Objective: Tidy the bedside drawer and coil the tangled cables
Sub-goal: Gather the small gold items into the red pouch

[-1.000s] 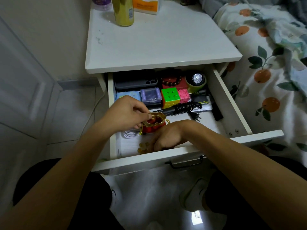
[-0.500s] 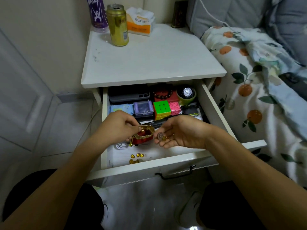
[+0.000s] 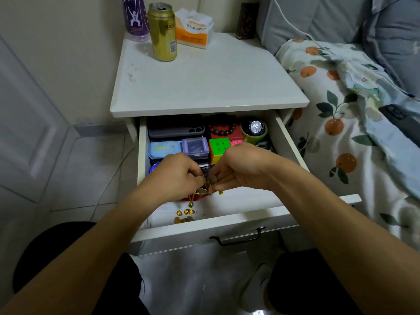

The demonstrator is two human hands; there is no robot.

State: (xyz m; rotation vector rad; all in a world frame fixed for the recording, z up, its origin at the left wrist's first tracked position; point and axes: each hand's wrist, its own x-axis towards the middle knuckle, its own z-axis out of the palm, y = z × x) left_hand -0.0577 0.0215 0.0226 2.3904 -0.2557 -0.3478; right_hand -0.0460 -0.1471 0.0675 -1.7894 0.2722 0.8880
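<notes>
fingers (image 3: 205, 178) of left hand (image 3: 175, 176) and right hand (image 3: 241, 169) curled together, pinching the gold rim of a small red pouch (image 3: 197, 196) over the front of the open drawer (image 3: 204, 226). loose amber beads (image 3: 184, 215) scattered on the drawer floor just below. likely light, hard and slippery (prone to rolling), best pinched one by one or scooped. pouch soft and floppy, best held at the rim. no cables clearly visible.

White nightstand top (image 3: 216, 83), gold can (image 3: 163, 32), tissue pack (image 3: 193, 28), perhaps a bottle (image 3: 135, 18)
</notes>
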